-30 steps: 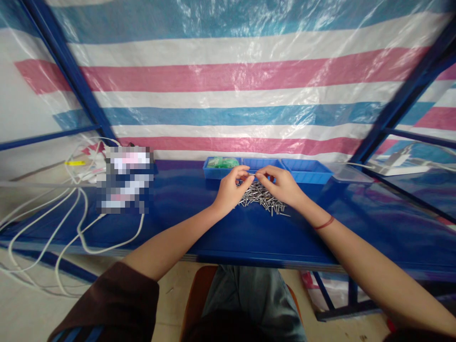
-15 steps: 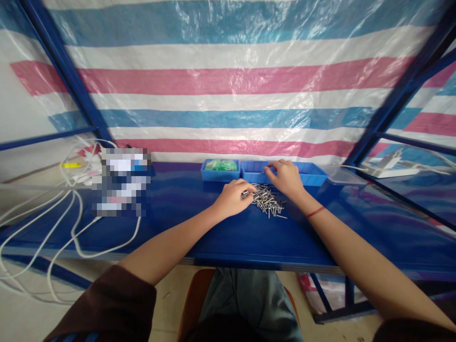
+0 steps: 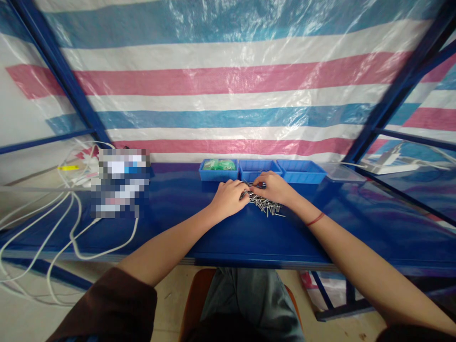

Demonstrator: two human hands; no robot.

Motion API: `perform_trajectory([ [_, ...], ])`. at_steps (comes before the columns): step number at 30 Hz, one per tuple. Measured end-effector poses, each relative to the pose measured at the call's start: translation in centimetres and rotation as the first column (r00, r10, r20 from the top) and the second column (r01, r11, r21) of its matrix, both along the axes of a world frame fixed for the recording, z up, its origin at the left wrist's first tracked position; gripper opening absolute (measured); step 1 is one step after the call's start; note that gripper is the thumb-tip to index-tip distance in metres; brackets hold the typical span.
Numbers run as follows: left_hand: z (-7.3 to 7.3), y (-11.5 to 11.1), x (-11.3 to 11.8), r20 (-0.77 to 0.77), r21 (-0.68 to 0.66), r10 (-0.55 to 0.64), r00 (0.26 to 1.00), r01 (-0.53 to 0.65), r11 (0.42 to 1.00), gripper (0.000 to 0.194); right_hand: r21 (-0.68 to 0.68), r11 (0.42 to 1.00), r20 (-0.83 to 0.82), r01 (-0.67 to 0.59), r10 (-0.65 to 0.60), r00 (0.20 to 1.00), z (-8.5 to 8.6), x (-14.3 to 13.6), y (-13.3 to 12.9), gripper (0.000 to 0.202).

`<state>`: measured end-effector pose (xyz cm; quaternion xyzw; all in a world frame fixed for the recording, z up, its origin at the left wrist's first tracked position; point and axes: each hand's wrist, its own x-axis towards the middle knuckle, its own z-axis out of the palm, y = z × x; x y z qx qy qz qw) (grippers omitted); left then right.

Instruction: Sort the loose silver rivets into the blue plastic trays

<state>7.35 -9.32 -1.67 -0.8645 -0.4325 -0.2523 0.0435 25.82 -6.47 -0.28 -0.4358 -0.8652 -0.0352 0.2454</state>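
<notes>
Hands at the pile of slim, silver-grey metal pins. Half a second ago your right hand (image 3: pixel 276 187) appears over the middle bin; now it is back, low and nearer to you, at the far edge of the loose pile of slim, silver-grey metal pins (image 3: pixel 265 204), its fingertips close to those of your left hand (image 3: pixel 230 197). The left hand keeps its place at the pile's left edge, curled around a few pins whose ends show between thumb and fingers. The right thumb and fingers are bent and drawn close together; whether a pin is pinched between them, you cannot tell from this view. The change means, as judged here, that the work is centred on the pins again, both hands meeting there rather than one reaching away. The pile itself lies on the glossy, dark blue bench (image 3: pixel 171 228), in front of the middle rectangular, bright blue plastic bin (image 3: pixel 245 175), with scattered pins along its near edge. To the left of that bin stands a matching blue plastic bin (image 3: pixel 219 177) containing green, crinkled plastic-looking material (image 3: pixel 226 164); to the right stands a longer blue plastic bin (image 3: pixel 302 178).
</notes>
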Motion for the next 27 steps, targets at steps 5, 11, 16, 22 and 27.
perform_trajectory([
  [5,0.1,0.0,0.0,0.020,-0.021,0.002,1.000,-0.002,1.000,0.018,-0.067,0.997,-0.054,-0.041,0.037,0.998,-0.3,-0.3,0.1,0.016],
  [11,-0.1,0.7,0.0,0.253,-0.072,-0.017,0.967,0.036,0.997,0.024,-0.184,0.977,-0.534,-0.111,-0.004,0.846,1.0,-0.8,-0.8,0.016],
  [16,-0.3,1.2,0.1,0.589,-0.116,-0.064,0.805,0.163,0.980,0.020,-0.348,0.884,-0.761,-0.312,-0.072,0.644,1.4,-1.6,-1.6,0.020],
  [22,0.5,0.8,0.3,0.705,-0.103,-0.056,0.707,0.181,0.978,0.019,-0.394,0.841,-0.808,-0.371,-0.125,0.576,1.9,-1.8,-2.2,0.016],
  [27,0.9,0.7,0.0,0.698,-0.022,-0.103,0.709,0.165,0.986,0.008,-0.434,0.785,-0.801,-0.442,-0.112,0.588,1.8,-2.2,-2.6,0.014],
])
